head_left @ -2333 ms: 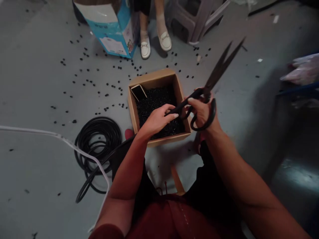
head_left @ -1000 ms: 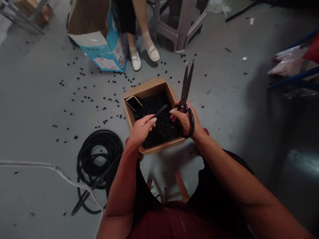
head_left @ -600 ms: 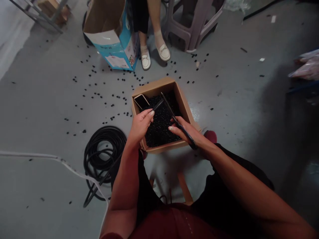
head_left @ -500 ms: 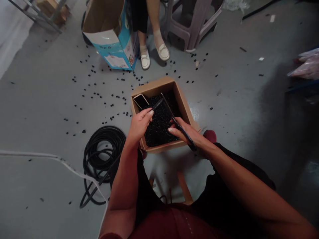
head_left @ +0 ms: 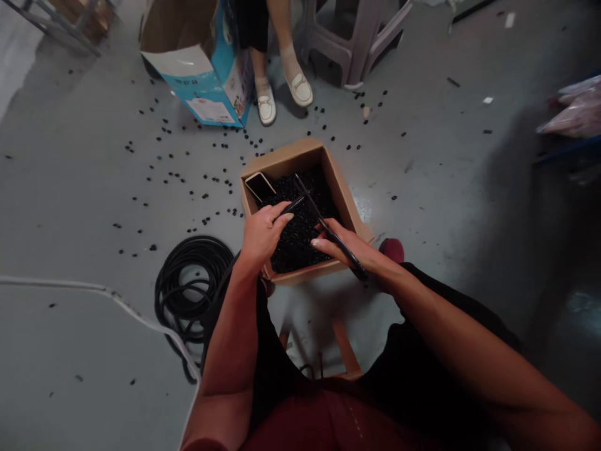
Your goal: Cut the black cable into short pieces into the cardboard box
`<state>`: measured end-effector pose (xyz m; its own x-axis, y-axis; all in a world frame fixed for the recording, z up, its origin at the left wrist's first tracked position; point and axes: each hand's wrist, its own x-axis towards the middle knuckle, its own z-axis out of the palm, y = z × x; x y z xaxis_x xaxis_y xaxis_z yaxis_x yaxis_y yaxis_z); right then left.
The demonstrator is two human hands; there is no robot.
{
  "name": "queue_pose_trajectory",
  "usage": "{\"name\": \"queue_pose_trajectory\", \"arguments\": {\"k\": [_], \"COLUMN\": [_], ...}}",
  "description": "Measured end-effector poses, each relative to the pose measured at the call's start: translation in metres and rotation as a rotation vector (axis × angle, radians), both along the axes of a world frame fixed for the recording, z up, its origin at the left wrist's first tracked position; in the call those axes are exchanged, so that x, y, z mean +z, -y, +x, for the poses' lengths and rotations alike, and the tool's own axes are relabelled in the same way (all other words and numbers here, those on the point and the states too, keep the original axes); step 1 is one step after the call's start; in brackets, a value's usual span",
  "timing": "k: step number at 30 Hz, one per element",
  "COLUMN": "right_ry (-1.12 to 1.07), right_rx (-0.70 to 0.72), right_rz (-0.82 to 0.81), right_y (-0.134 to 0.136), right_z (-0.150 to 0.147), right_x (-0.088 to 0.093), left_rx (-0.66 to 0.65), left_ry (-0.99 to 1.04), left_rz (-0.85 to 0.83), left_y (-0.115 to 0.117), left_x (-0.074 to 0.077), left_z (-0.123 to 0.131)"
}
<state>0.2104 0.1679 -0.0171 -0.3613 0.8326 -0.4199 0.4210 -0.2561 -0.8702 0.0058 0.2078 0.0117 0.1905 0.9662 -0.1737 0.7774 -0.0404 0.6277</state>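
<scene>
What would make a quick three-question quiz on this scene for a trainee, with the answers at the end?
1. What does the left hand hold, and what does the right hand hold?
2. True or false: the phone lies inside the cardboard box, on the black pellets.
3. Where does the coil of black hose lie? A) inside the box, B) on the floor beside the box, C) on the stool.

Key:
1. Left, a ribbed black piece; right, black shears.
2. True.
3. B.
</scene>
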Motion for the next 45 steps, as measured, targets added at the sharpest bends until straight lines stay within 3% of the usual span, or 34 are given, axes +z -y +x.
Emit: {"name": "queue_pose_trajectory", "arguments": {"k": [9, 24, 34, 45], "right_ry": [0.083, 0.198, 0.19, 0.151], "right_rx": [-0.012, -0.033, 0.007, 0.03], "right_rz": [0.039, 0.059, -0.026, -0.049], "right_y": [-0.003, 0.006, 0.031, 0.044], "right_z": [-0.004, -0.018, -0.035, -0.04], "right_x": [0.0, -0.023, -0.059, -0.071], "left_rx": [-0.039, -0.121, -0.201, -0.288], "left_ry": [-0.083, -0.24, -0.485, -0.581], "left_rz": [-0.021, -0.084, -0.27, -0.322], "left_y": [-0.001, -0.001, 0.004, 0.005], "left_x": [-0.001, -0.006, -0.02, -0.024], "left_z": [0.001, -0.006, -0.01, -0.013]}}
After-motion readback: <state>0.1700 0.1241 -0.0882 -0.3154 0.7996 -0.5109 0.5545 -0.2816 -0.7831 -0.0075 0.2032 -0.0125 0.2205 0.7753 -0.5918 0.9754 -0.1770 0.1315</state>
